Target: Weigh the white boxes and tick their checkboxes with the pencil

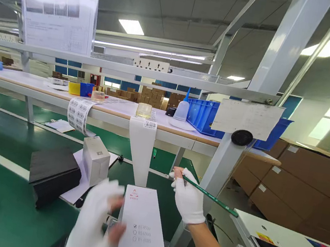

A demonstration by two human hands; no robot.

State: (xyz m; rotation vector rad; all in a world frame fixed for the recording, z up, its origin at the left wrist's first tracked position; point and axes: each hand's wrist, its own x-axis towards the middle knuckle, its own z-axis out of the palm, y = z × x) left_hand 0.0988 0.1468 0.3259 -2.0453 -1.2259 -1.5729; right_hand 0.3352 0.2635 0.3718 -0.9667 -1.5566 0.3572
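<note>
My left hand (98, 222), in a white glove with bare fingertips, is blurred and rests against the left side of a tall white box (142, 229) with printed checkbox lines. My right hand (188, 197), also gloved, is raised to the right of the box and grips a green pencil (212, 197) that points down to the right. A long white label strip (141, 153) hangs from the shelf edge just behind the box.
On the green mat sit a small white box (95, 160) and a black stack (53, 174). The shelf holds a barcode label roll (78, 114), glue bottle (182, 110) and blue bin (204, 115). A white frame post (225, 159) stands right; cardboard cartons (306, 185) beyond.
</note>
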